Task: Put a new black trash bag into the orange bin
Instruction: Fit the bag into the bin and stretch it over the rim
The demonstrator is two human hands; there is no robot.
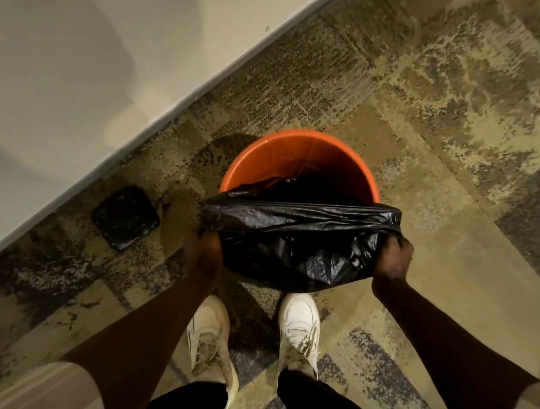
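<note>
Two black trouser legs [309, 408] and a pair of white sneakers [297, 329] fill the near edge, toes just short of the orange bin [292, 153]. Both hands are clenched tight on the black trash bag [300, 234]: the left hand [204, 257] grips the bag's left end, the right hand [393, 258] its right end, and between them the plastic is stretched taut across the bin's near rim. Glossy, crinkled film drapes down the near outside wall, while part of it dips inside; the far rim and inner wall show bare orange. Open speckled floor [443, 147] lies right and far of the bin. On the left, a white wall [56, 78] runs diagonally, its base not far from the bin. A dark square object [125, 217] lies on the floor near the wall, left of the bin.
</note>
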